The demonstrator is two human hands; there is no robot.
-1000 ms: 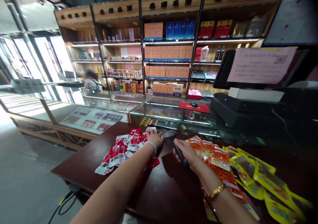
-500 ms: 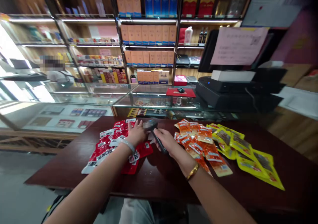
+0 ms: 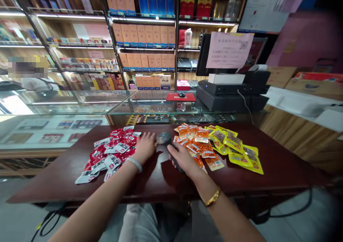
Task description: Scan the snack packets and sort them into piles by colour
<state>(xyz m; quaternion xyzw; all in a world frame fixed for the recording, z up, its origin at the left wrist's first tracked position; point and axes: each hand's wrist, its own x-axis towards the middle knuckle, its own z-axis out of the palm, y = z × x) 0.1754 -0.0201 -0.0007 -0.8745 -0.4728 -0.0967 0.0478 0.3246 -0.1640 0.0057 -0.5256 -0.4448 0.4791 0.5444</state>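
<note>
My right hand [image 3: 182, 157] is wrapped round the handle of a dark barcode scanner [image 3: 164, 139], whose head points away from me over the dark red table [image 3: 278, 167]. My left hand [image 3: 145, 147] lies palm down at the right edge of a pile of red and white snack packets [image 3: 109, 152], fingers roughly together. To the right of the scanner lie several orange packets [image 3: 197, 143], and beyond them several yellow packets [image 3: 238, 151].
Behind the table runs a glass display counter [image 3: 107, 106] carrying a black cash register [image 3: 230, 92] with a pink notice and a red mouse pad [image 3: 180, 96]. Shelves of boxed goods fill the back wall. A person sits at far left. Cables hang under the table.
The view has swung right and pulled back, showing more of the table. My left hand stays on the red packets and my right hand keeps the scanner.
</note>
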